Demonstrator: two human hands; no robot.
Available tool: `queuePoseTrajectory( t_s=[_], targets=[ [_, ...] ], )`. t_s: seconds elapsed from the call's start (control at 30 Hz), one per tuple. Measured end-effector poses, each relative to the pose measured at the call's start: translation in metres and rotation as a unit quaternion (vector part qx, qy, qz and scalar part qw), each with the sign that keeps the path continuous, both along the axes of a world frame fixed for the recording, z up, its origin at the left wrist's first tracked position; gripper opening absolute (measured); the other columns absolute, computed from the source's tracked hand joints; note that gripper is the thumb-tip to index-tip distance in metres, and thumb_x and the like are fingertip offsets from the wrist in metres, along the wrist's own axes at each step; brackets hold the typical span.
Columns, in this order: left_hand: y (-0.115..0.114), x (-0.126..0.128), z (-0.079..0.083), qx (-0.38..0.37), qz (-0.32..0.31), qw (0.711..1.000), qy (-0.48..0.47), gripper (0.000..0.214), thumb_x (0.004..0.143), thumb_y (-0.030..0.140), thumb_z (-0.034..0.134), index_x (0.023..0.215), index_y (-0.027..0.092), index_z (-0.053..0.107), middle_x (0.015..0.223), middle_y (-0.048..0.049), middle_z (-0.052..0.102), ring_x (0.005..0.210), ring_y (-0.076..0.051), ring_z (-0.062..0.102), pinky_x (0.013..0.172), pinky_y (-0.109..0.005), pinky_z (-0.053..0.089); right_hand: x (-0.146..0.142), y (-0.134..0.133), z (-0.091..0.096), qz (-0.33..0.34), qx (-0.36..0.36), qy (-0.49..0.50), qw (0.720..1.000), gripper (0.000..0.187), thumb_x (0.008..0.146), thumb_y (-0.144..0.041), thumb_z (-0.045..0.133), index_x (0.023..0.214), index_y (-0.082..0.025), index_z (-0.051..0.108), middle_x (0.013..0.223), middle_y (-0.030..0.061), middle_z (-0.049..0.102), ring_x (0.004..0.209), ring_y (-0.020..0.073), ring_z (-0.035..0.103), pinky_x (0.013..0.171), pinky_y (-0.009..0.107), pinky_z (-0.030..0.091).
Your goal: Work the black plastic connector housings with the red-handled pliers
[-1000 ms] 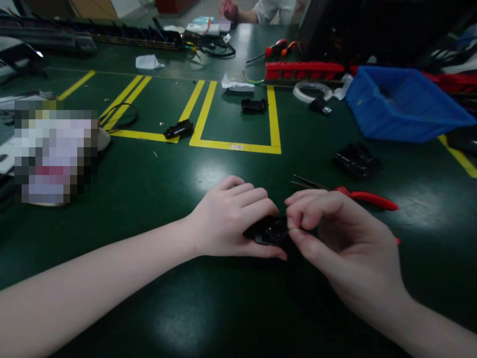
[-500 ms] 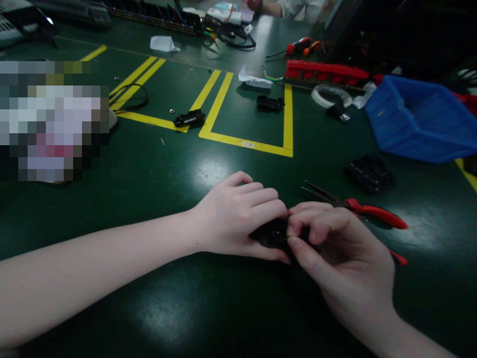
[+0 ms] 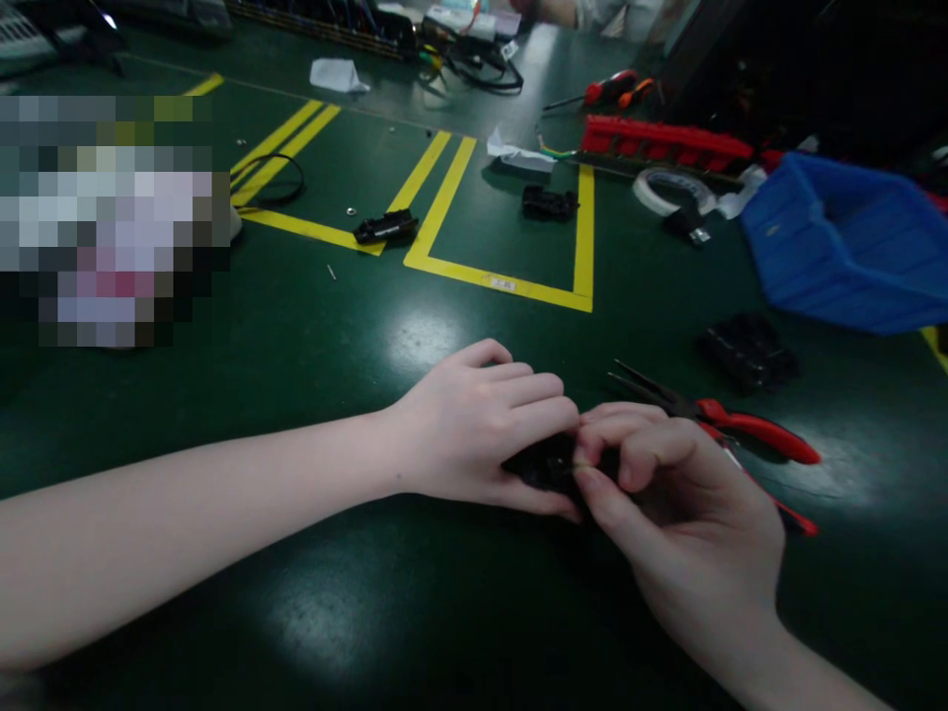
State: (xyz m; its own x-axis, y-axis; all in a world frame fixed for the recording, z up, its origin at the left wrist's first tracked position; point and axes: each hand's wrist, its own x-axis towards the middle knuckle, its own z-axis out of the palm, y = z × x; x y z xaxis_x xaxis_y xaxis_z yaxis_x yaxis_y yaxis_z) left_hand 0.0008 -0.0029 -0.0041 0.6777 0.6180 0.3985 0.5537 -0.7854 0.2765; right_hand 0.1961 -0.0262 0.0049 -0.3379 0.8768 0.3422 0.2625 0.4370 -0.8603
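A small black plastic part [image 3: 540, 464] lies low over the green table, mostly covered by my fingers. My left hand [image 3: 489, 434] is closed around it, thumb on the near side and fingers on the far side. At the part's right end, my right hand [image 3: 681, 494] pinches with thumb and index finger; what sits between those fingertips is too small to make out. Just beyond my right hand are needle-nose pliers [image 3: 762, 434] with red handles, partly hidden by that hand.
A blue bin [image 3: 815, 267] stands at the right, with several black parts [image 3: 748, 351] before it. Other black parts [image 3: 386, 228] [image 3: 549, 202] lie near yellow tape. A tape roll [image 3: 673, 191], red rack [image 3: 667, 143] and screwdriver [image 3: 611, 87] are farther back. Another person's arm shows at the top.
The whole scene has shifted slightly to the right in view as the camera turned. Both hands keep the same grip on the black part.
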Motion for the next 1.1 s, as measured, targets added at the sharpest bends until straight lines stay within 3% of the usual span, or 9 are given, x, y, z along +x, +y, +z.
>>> queuePoseTrajectory(
  t_s=[0.47, 1.1],
  targets=[
    [0.0004, -0.0007, 0.0, -0.025, -0.007, 1.0, 0.002, 0.038, 0.095, 0.054, 0.046, 0.097, 0.019, 0.06, 0.089, -0.0025, 0.065, 0.082, -0.016, 0.062, 0.079, -0.03, 0.039, 0.0022, -0.0008, 0.0001, 0.008, 0.077, -0.051, 0.996, 0.026, 0.076, -0.004, 0.063, 0.075, -0.026, 0.049, 0.078, -0.0006, 0.063, 0.088, 0.021, 0.061, 0.076, 0.04, 0.048],
    [0.0042, -0.0022, -0.0005, -0.051, -0.048, 0.997, 0.023, 0.036, 0.092, 0.053, 0.053, 0.099, 0.018, 0.06, 0.09, -0.0037, 0.065, 0.084, -0.018, 0.062, 0.076, -0.031, 0.041, 0.003, 0.0036, 0.003, 0.042, 0.139, -0.143, 0.979, 0.021, 0.073, -0.008, 0.062, 0.082, -0.027, 0.059, 0.076, -0.0019, 0.066, 0.084, 0.0216, 0.064, 0.077, 0.041, 0.05]
  ],
)
